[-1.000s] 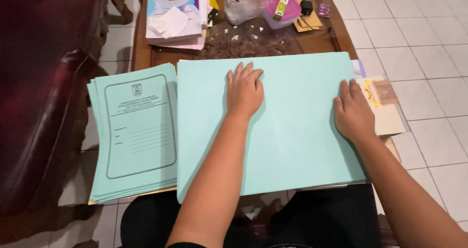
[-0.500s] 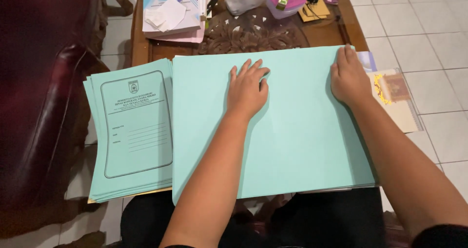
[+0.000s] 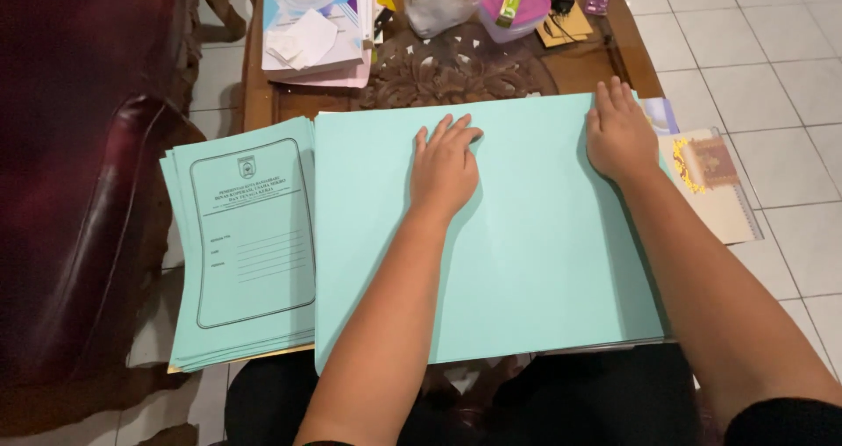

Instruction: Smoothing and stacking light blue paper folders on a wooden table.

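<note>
**K:** Teal paper sheet [image 3: 535,235], big and blank, lies flat across the person's lap, its far edge over the wooden table [image 3: 579,71].

**R:** Hands?

**K:** Left hand [image 3: 445,167] flat on the sheet's upper middle, fingers spread, palm down. Nothing gripped, just pressing. Right hand [image 3: 619,132] at the far right corner, fingers laid open over the top edge. Can't tell if the thumb hooks under.

**R:** What's beside it?

**K:** Stack of printed teal folders [image 3: 250,244] just left, tucked slightly under the sheet's left edge, fanned a bit. On the right, a cream booklet with gold trim [image 3: 715,183] pokes out from under the sheet.

**R:** Further out?

**K:** On the table: pile of books [image 3: 316,25] with loose white paper scraps on top, clear plastic bag [image 3: 438,3], pink-lidded tub [image 3: 517,7], brown envelope [image 3: 568,21]. Dark red armchair [image 3: 88,192] left, white tile floor [image 3: 754,51] right.
</note>
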